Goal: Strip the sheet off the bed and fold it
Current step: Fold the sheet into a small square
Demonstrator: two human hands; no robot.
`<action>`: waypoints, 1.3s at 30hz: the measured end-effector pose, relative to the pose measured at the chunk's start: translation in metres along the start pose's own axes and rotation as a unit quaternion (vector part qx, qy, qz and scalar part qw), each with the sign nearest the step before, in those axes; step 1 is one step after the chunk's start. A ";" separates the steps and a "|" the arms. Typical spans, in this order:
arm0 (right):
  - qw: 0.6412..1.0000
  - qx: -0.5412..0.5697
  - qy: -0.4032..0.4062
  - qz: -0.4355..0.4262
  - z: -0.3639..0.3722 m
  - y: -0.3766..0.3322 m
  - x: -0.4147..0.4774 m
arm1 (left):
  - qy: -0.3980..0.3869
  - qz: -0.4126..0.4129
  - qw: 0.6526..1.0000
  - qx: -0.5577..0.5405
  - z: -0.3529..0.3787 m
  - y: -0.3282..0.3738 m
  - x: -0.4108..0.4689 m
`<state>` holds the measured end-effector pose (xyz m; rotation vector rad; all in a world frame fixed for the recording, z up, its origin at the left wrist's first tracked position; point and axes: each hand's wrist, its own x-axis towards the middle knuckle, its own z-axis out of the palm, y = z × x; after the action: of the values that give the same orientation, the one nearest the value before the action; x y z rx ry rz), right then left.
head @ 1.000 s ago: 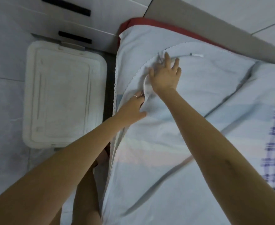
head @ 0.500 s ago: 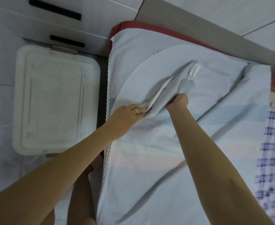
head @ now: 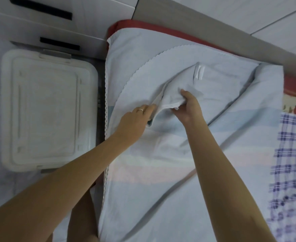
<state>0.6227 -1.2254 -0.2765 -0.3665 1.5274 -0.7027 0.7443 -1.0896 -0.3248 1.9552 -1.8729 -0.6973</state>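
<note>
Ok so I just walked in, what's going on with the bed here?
A person at the bedside is working on the pale blue sheet. The right hand grips a bunched fold of it and the left hand pinches the fabric just beside. Most of the sheet lies spread over the mattress, so it is not off yet. A white lidded box sits on the floor alongside.

Dim, even bluish light, soft shadows, no glare; slight blur, wide-angle bending near the edges.
</note>
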 end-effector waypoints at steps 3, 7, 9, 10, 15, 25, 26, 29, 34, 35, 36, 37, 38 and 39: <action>0.993 -0.110 0.034 -0.037 0.020 -0.007 0.003 | 0.007 -0.105 0.987 -0.121 -0.002 0.004 0.014; 0.960 -0.240 -0.028 -0.140 0.073 -0.017 0.007 | 0.072 -0.258 0.921 -0.281 -0.010 -0.001 0.031; 0.935 -0.296 -0.041 -0.189 0.103 -0.022 0.009 | 0.102 -0.278 0.898 -0.325 -0.016 -0.008 0.033; 0.928 -0.310 -0.049 -0.199 0.117 -0.023 0.012 | 0.114 -0.284 0.892 -0.332 -0.020 -0.013 0.033; 0.893 -0.388 -0.123 -0.191 0.172 -0.006 0.020 | 0.127 -0.352 0.863 -0.340 -0.023 -0.057 0.025; 0.814 -0.466 -0.084 -0.337 0.130 -0.011 0.042 | -0.024 -0.319 0.769 -0.554 -0.062 -0.074 0.072; 0.801 -0.478 -0.056 -0.356 0.122 -0.018 0.046 | -0.033 -0.306 0.773 -0.555 -0.064 -0.073 0.082; 0.774 -0.535 0.012 -0.338 0.100 -0.040 0.062 | -0.052 -0.286 0.787 -0.544 -0.066 -0.068 0.110; 0.710 -0.649 0.063 -0.264 0.057 -0.057 0.088 | -0.050 -0.265 0.833 -0.483 -0.050 -0.059 0.130; 0.694 -0.667 0.064 -0.264 0.050 -0.059 0.091 | -0.042 -0.266 0.845 -0.462 -0.045 -0.059 0.128; 0.688 -0.674 0.069 -0.260 0.043 -0.063 0.094 | -0.033 -0.266 0.856 -0.441 -0.040 -0.059 0.127; 0.690 -0.675 0.071 -0.252 0.040 -0.068 0.096 | -0.016 -0.264 0.866 -0.424 -0.036 -0.059 0.125; 0.696 -0.673 0.076 -0.240 0.038 -0.072 0.098 | 0.003 -0.260 0.876 -0.407 -0.034 -0.059 0.121; 0.699 -0.672 0.089 -0.227 0.036 -0.079 0.100 | 0.020 -0.250 0.885 -0.393 -0.032 -0.058 0.119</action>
<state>0.6330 -1.3549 -0.3033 -1.8729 1.9389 0.2036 0.8116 -1.2070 -0.3446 1.8227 -0.7975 -1.2946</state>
